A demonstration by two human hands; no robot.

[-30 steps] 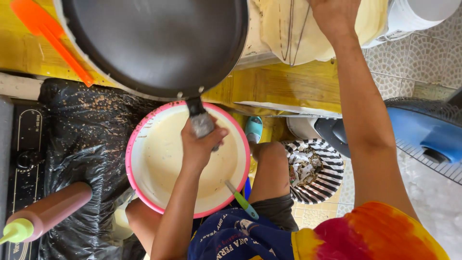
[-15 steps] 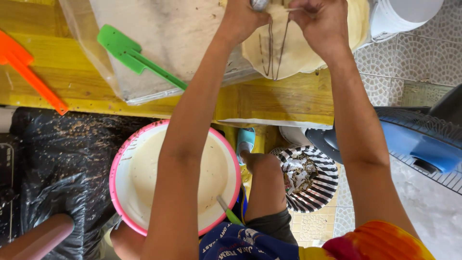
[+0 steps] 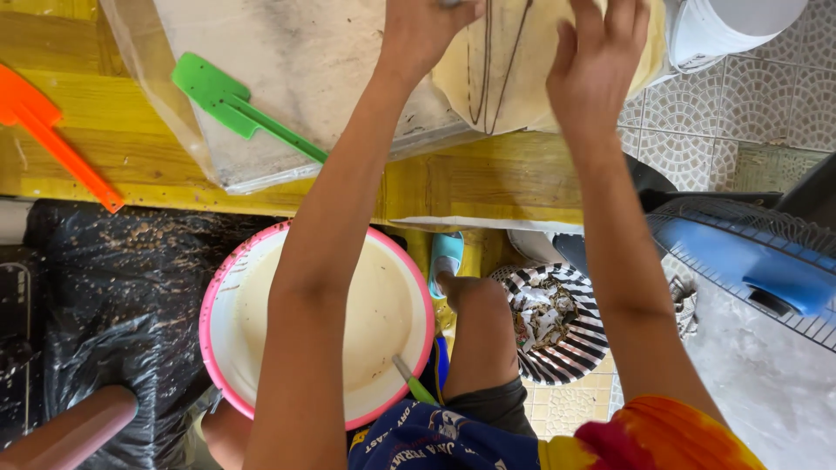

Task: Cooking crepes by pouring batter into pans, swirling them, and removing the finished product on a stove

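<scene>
My left hand (image 3: pixel 425 35) reaches to the top edge of the view, its fingers curled round a grey metal handle (image 3: pixel 449 3) that is mostly cut off. Beside it, my right hand (image 3: pixel 599 65) lies with fingers spread on a thin pale yellow sheet of cooked batter (image 3: pixel 514 83), which rests on a plastic-covered board (image 3: pixel 305 70). Under my left forearm stands a pink-rimmed bowl (image 3: pixel 209 324) of pale batter, with a green utensil (image 3: pixel 413 381) leaning in it.
A green spatula (image 3: pixel 235 109) lies on the board and an orange spatula (image 3: pixel 54 132) on the yellow wooden table (image 3: pixel 488 183). Black plastic sheeting (image 3: pixel 96 287) covers the left. A striped bowl (image 3: pixel 557 324), a blue fan (image 3: pixel 749 270) and a white bucket (image 3: pixel 727 26) stand to the right.
The black pan that my left hand held over the bowl has gone up out of view. Both hands now sit at the pale sheet, and the right hand's fingers have spread flat.
</scene>
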